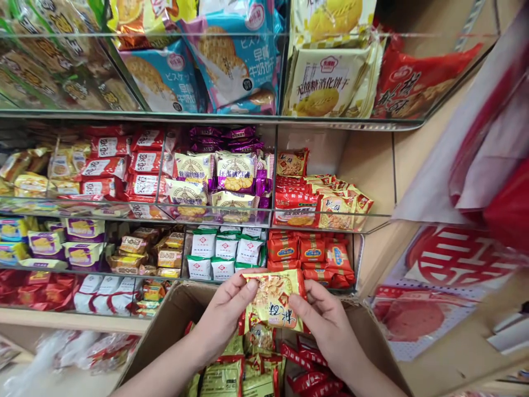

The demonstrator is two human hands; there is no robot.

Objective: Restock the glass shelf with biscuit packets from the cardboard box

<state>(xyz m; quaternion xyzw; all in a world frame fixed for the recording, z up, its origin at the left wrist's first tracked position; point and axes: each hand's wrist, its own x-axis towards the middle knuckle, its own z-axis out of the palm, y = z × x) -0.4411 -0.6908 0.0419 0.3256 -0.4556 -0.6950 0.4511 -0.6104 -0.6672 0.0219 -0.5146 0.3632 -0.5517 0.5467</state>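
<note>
Both hands hold a gold-and-red packet of cookies (270,302) over a cardboard box. My left hand (231,309) grips its left end, thumb on top. My right hand (324,317) pinches the right side, thumb across the front; its other fingers are partly behind the packet. The packet's lettering appears upside down. Below, the open cardboard box (372,336) contains gold packets (223,377) on the left and dark red packets (309,369) on the right. Similar gold-and-red packets (336,205) lie stacked on the shelf ahead, beyond my hands.
Clear dividers split the shelves. Orange-red packets (312,251) and white-green packets (226,248) stand just behind the box. Purple-and-cream cookie packets (235,171) sit to the left. A glass shelf edge (231,117) juts out above. Red-and-white hangings (467,259) cover the right side.
</note>
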